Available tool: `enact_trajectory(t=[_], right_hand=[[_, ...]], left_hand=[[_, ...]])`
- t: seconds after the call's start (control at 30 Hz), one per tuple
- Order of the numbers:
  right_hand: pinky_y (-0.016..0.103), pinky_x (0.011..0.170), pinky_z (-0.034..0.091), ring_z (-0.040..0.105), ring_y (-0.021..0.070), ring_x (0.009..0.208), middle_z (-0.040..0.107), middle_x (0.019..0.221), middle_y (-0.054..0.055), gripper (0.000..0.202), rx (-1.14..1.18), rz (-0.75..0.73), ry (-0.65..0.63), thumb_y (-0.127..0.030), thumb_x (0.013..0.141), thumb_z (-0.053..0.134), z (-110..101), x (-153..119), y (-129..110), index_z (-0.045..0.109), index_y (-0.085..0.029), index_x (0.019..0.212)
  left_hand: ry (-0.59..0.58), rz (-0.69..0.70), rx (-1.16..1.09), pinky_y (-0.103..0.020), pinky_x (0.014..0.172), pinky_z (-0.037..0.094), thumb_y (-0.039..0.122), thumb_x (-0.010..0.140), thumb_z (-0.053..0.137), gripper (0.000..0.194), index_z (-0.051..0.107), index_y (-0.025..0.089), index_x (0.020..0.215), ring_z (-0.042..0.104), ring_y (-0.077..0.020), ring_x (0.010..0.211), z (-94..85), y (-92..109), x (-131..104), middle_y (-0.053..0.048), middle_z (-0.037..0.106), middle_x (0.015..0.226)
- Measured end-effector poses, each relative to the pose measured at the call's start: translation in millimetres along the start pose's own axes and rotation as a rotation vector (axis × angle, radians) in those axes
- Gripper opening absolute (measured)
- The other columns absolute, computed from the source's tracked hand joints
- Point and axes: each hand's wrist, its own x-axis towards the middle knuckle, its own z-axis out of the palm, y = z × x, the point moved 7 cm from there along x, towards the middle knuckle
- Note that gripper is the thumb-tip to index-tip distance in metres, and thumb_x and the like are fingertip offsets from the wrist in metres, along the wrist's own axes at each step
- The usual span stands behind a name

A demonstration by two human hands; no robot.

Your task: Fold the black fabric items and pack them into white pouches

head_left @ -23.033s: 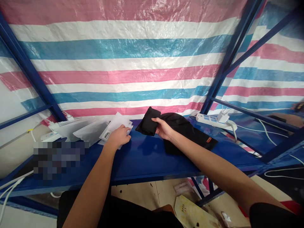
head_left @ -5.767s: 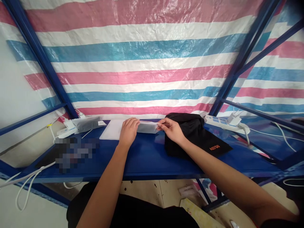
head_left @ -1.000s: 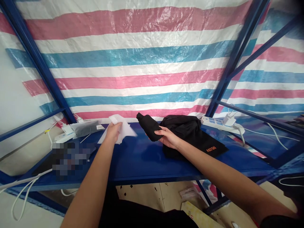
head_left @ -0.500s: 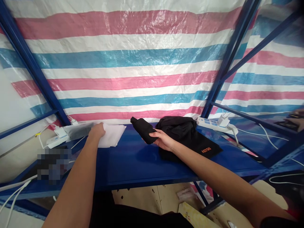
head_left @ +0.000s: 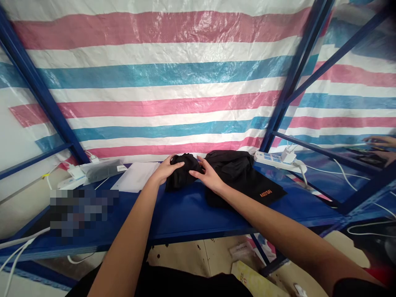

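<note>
Between my two hands is a black fabric bundle [head_left: 181, 179], bunched and loose in shape, at the middle of the blue shelf [head_left: 173, 222]. My left hand [head_left: 165, 170] grips its left side, thumb across the top. On the other side my right hand [head_left: 209, 175] holds it with thumb and fingers, the fingertips partly hidden behind the cloth. Just right of that lies a crumpled black cloth item [head_left: 232, 165] with orange lettering on its flat end. White sheets [head_left: 136, 177] lie flat to the left of my left hand.
A clear plastic packet [head_left: 102, 171] and a white power strip [head_left: 71, 179] sit at the left rear. Another power strip [head_left: 275, 161] with plugs stands at the right rear. Blue posts [head_left: 297, 78] frame a striped sheet [head_left: 173, 74]. Another person's hand [head_left: 380, 141] shows at far right.
My left hand has let go of the white sheets and moved right onto the black bundle. The bundle, a narrow roll before, is now bunched and wider, lower towards the shelf.
</note>
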Motion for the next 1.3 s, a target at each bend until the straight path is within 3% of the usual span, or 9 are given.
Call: enact_trajectory(t=[0.2, 0.33, 0.47, 0.57, 0.7, 0.87, 0.97, 1.1, 1.3], right_hand=[[0.049, 0.097, 0.064, 0.072, 0.0309, 0.119, 0.061, 0.150, 0.012, 0.083, 0.058, 0.091, 0.094, -0.055, 0.089, 0.079, -15.5, 11.4, 17.7, 0.046, -0.032, 0.162], [0.054, 0.116, 0.054, 0.060, 0.0334, 0.141, 0.052, 0.158, 0.013, 0.076, -0.163, -0.116, 0.126, -0.060, 0.094, 0.076, -17.6, 4.9, -2.8, 0.052, -0.034, 0.161], [0.063, 0.134, 0.030, 0.035, 0.0401, 0.162, 0.040, 0.170, 0.011, 0.091, -0.553, -0.528, -0.107, -0.062, 0.078, 0.095, 12.9, -20.2, -38.6, 0.059, -0.039, 0.158], [0.061, 0.133, 0.032, 0.039, 0.0388, 0.161, 0.044, 0.171, 0.011, 0.095, -0.606, -0.605, -0.286, -0.059, 0.080, 0.094, 32.1, -31.0, -44.2, 0.055, -0.038, 0.163], [0.049, 0.125, 0.047, 0.066, 0.0303, 0.138, 0.071, 0.146, 0.009, 0.046, -0.374, -0.507, -0.149, -0.055, 0.103, 0.071, 17.4, -17.4, -50.7, 0.075, -0.031, 0.142], [0.048, 0.110, 0.060, 0.074, 0.0317, 0.124, 0.082, 0.125, 0.007, 0.051, 0.020, -0.270, 0.141, -0.061, 0.093, 0.078, -30.5, 11.1, -50.0, 0.079, -0.025, 0.129], [0.043, 0.093, 0.066, 0.077, 0.0310, 0.111, 0.083, 0.112, 0.008, 0.055, 0.127, -0.154, 0.246, -0.063, 0.085, 0.084, -56.2, 28.2, -48.7, 0.078, -0.021, 0.120], [0.036, 0.072, 0.066, 0.077, 0.0251, 0.085, 0.080, 0.092, 0.005, 0.042, 0.094, -0.029, 0.271, -0.056, 0.085, 0.086, -87.5, 58.8, -59.2, 0.075, -0.021, 0.106], [0.038, 0.074, 0.066, 0.076, 0.0245, 0.080, 0.082, 0.093, 0.009, 0.030, -0.048, 0.114, 0.050, -0.040, 0.088, 0.088, -122.0, 111.5, -70.0, 0.076, -0.019, 0.105]], left_hand=[[0.122, -0.056, -0.188, -0.049, 0.110, 0.059, 0.044, 0.075, 0.100, 0.059, 0.078, 0.017, 0.122, 0.076, -0.0362, 0.121, -10.7, -21.1, -7.6, -0.017, 0.080, 0.129], [0.169, -0.089, -0.334, -0.047, 0.107, 0.061, 0.043, 0.081, 0.096, 0.051, 0.078, 0.016, 0.120, 0.077, -0.0346, 0.118, -13.8, -28.3, -11.2, -0.018, 0.081, 0.124], [0.203, -0.027, -0.410, -0.046, 0.106, 0.062, 0.041, 0.085, 0.094, 0.048, 0.075, 0.015, 0.121, 0.078, -0.0325, 0.116, -11.6, -24.9, -16.3, -0.017, 0.082, 0.121], [0.189, -0.013, -0.424, -0.045, 0.104, 0.063, 0.036, 0.081, 0.095, 0.049, 0.075, 0.014, 0.120, 0.078, -0.0317, 0.113, -8.0, -22.2, -20.0, -0.016, 0.082, 0.119], [0.238, 0.010, -0.367, -0.045, 0.100, 0.064, 0.023, 0.070, 0.096, 0.048, 0.076, 0.014, 0.112, 0.079, -0.0313, 0.107, -11.5, -12.2, -26.1, -0.014, 0.083, 0.111], [0.412, -0.021, -0.283, -0.048, 0.096, 0.065, 0.015, 0.071, 0.085, 0.052, 0.076, 0.017, 0.123, 0.080, -0.0328, 0.104, -25.8, 0.9, -51.4, -0.012, 0.084, 0.107], [0.444, 0.003, -0.214, -0.051, 0.107, 0.061, 0.015, 0.075, 0.080, 0.063, 0.073, 0.021, 0.138, 0.078, -0.0333, 0.115, -26.9, 3.1, -78.9, -0.010, 0.083, 0.116], [0.421, 0.064, -0.219, -0.051, 0.121, 0.052, 0.018, 0.081, 0.081, 0.068, 0.067, 0.025, 0.146, 0.072, -0.0322, 0.132, -2.6, 0.2, -116.7, -0.010, 0.077, 0.137], [0.196, 0.153, -0.177, -0.050, 0.123, 0.050, 0.035, 0.095, 0.080, 0.088, 0.034, 0.035, 0.170, 0.065, -0.0301, 0.141, 98.1, 3.6, -136.6, -0.010, 0.065, 0.156]])
